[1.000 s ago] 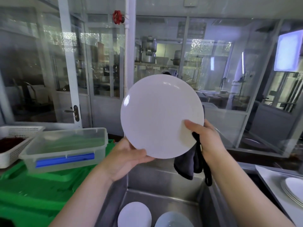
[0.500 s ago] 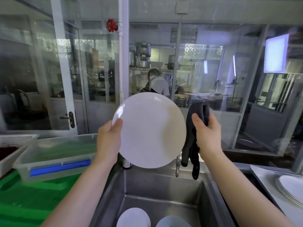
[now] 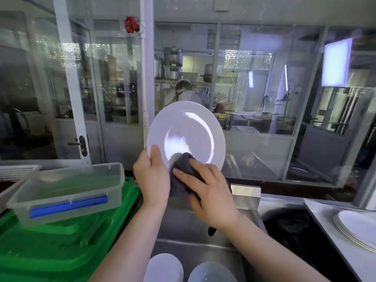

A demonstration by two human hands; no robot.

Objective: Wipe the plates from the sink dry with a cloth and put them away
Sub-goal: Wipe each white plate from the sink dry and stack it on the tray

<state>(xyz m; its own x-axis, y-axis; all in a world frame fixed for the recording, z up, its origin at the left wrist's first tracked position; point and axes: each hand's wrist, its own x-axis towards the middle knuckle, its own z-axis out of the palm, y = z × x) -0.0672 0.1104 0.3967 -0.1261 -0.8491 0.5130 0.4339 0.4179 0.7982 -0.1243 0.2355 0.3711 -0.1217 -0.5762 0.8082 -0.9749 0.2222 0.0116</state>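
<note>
1. Plate: a round white glossy plate is held upright above the steel sink, its inner face turned toward the camera, with bright reflections on it.
2. The left hand grips the plate's lower left rim. Its thumb lies over the front of the rim; the other fingers are hidden behind the plate.
3. The right hand presses a dark grey cloth against the lower part of the plate's face. Its fingers are spread and nearly straight on top of the cloth, pointing up and left toward the left thumb.
4. The cloth bunches under those fingers and just beside the left thumb; a dark end of it hangs below the right wrist.
5. Below both wrists, at the bottom of the sink, lie two more white plates, only partly in view.
6. Well to the right of the right hand, a stack of white plates sits on a pale counter.
7. To the left of the left hand, a clear plastic lidded box with a blue clip rests on green plastic crates; a white slotted basket stands at the far left edge.
8. Beyond the fingertips, behind the plate, glass partitions show a kitchen, and a white pipe with a red valve wheel runs up the wall.
</note>
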